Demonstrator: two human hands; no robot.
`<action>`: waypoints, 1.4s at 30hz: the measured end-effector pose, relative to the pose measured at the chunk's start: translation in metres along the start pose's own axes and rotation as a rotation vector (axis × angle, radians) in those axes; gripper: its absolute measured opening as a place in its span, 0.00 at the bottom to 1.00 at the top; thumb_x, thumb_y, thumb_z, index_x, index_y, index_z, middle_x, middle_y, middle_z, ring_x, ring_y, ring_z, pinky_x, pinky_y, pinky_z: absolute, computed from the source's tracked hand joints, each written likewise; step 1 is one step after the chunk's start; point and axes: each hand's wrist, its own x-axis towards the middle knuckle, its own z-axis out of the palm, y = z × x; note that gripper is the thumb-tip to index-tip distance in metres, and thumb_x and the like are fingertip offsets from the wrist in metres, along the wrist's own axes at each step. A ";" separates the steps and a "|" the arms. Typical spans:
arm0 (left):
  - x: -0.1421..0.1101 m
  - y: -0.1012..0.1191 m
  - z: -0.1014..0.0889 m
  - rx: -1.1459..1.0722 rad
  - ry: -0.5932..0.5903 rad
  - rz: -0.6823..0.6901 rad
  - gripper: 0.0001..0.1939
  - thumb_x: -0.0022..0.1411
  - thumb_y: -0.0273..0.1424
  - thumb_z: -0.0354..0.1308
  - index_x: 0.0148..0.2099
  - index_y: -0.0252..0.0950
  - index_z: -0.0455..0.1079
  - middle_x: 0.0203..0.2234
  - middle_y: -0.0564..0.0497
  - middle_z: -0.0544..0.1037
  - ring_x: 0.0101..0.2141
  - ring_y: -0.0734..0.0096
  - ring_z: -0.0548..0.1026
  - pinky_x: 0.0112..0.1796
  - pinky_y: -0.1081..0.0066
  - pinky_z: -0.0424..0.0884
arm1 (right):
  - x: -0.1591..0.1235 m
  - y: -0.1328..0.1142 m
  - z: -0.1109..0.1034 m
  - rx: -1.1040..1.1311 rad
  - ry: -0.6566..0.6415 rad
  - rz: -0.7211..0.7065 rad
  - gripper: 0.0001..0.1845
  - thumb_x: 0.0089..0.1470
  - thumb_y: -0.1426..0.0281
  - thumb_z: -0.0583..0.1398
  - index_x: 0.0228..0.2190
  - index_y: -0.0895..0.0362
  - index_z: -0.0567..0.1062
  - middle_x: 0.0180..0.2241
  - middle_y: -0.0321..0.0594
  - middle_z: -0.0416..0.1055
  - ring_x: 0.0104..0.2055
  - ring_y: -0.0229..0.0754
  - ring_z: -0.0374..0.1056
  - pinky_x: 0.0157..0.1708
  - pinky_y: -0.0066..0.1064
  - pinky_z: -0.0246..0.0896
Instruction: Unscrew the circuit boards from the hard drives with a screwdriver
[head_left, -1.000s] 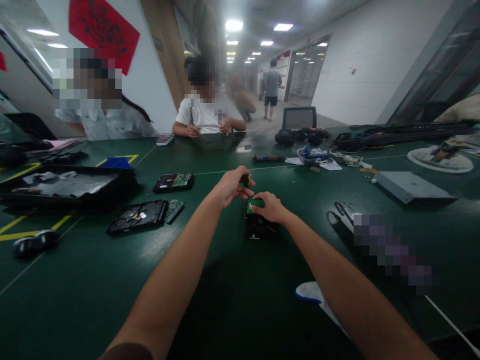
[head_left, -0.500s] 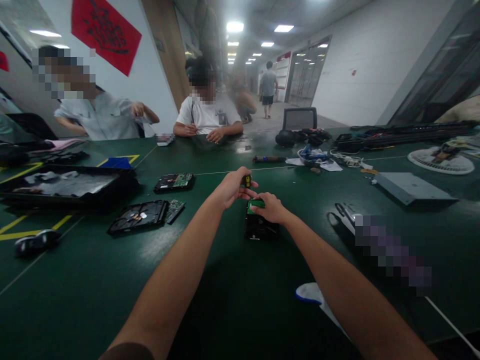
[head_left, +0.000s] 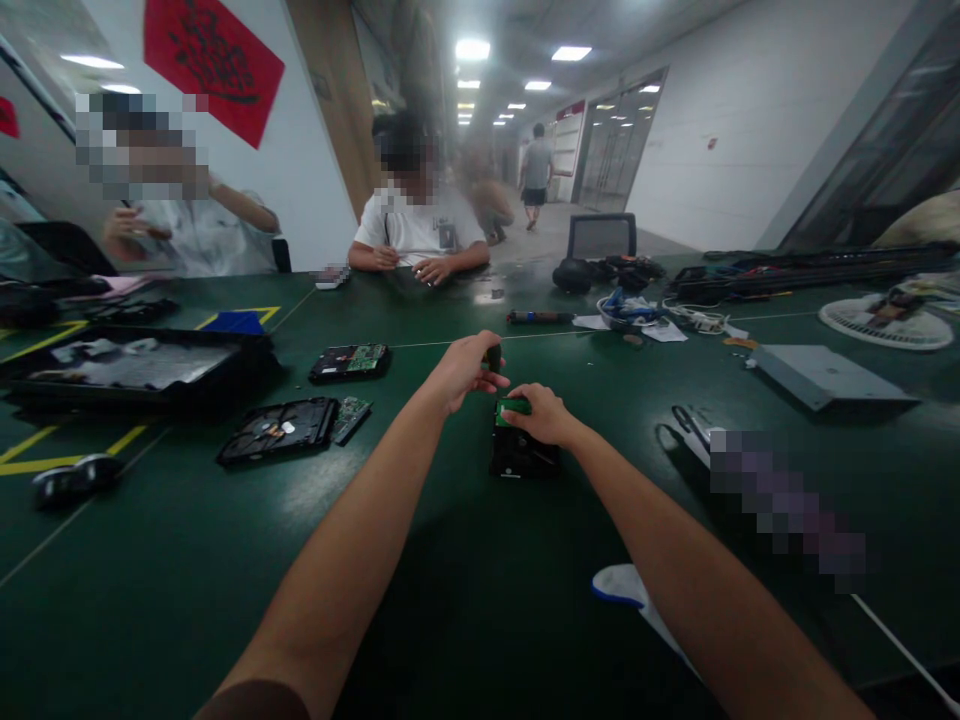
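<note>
A black hard drive [head_left: 523,458] lies on the green table straight ahead of me, with a green circuit board [head_left: 513,408] at its far end. My left hand [head_left: 472,372] is above that far end, its fingers closed round the dark upright handle of a screwdriver [head_left: 493,358]. The screwdriver's tip is hidden behind the fingers. My right hand [head_left: 541,412] grips the drive at the board, thumb on the near side and fingers over the top, covering part of it.
To the left lie another hard drive [head_left: 349,362], an opened drive [head_left: 279,430] beside a loose circuit board [head_left: 351,418], a black tray [head_left: 135,370] and a mouse [head_left: 76,482]. On the right are a grey metal box [head_left: 831,378] and a white-and-blue item [head_left: 619,584]. Two people sit opposite.
The screwdriver handle has turned in my left hand, so its yellow marks no longer show. My right hand stays on the drive. The person at far left has raised their arms.
</note>
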 end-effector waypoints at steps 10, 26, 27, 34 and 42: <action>-0.003 0.004 0.001 0.047 -0.018 0.039 0.12 0.64 0.37 0.57 0.39 0.34 0.74 0.36 0.44 0.79 0.22 0.71 0.79 0.20 0.74 0.68 | 0.000 -0.001 0.000 0.004 0.000 -0.005 0.21 0.58 0.54 0.65 0.51 0.48 0.78 0.52 0.43 0.74 0.56 0.54 0.69 0.52 0.45 0.63; -0.002 0.003 0.002 0.045 -0.043 0.009 0.13 0.63 0.39 0.55 0.39 0.34 0.73 0.34 0.44 0.80 0.21 0.71 0.77 0.19 0.73 0.67 | 0.001 0.000 0.001 0.003 -0.002 -0.010 0.22 0.59 0.53 0.65 0.52 0.47 0.77 0.53 0.44 0.74 0.57 0.54 0.68 0.52 0.46 0.63; -0.002 0.002 0.002 0.022 -0.053 -0.006 0.13 0.63 0.39 0.55 0.39 0.34 0.73 0.34 0.44 0.80 0.21 0.70 0.77 0.19 0.73 0.67 | 0.001 0.000 0.001 0.002 -0.002 -0.004 0.22 0.59 0.53 0.65 0.52 0.48 0.77 0.53 0.44 0.74 0.57 0.55 0.68 0.53 0.46 0.62; -0.002 0.003 -0.001 0.009 -0.001 -0.021 0.15 0.64 0.40 0.53 0.38 0.34 0.73 0.35 0.43 0.80 0.22 0.70 0.78 0.21 0.73 0.69 | -0.001 -0.003 -0.002 0.002 -0.017 -0.002 0.22 0.59 0.53 0.65 0.51 0.47 0.77 0.52 0.44 0.74 0.56 0.54 0.68 0.52 0.45 0.63; -0.002 0.003 -0.001 -0.017 -0.069 -0.047 0.14 0.65 0.41 0.54 0.39 0.35 0.71 0.35 0.44 0.81 0.21 0.71 0.77 0.19 0.73 0.67 | -0.001 -0.003 -0.002 0.010 -0.011 0.014 0.23 0.59 0.53 0.65 0.52 0.48 0.77 0.54 0.45 0.73 0.57 0.55 0.67 0.53 0.46 0.62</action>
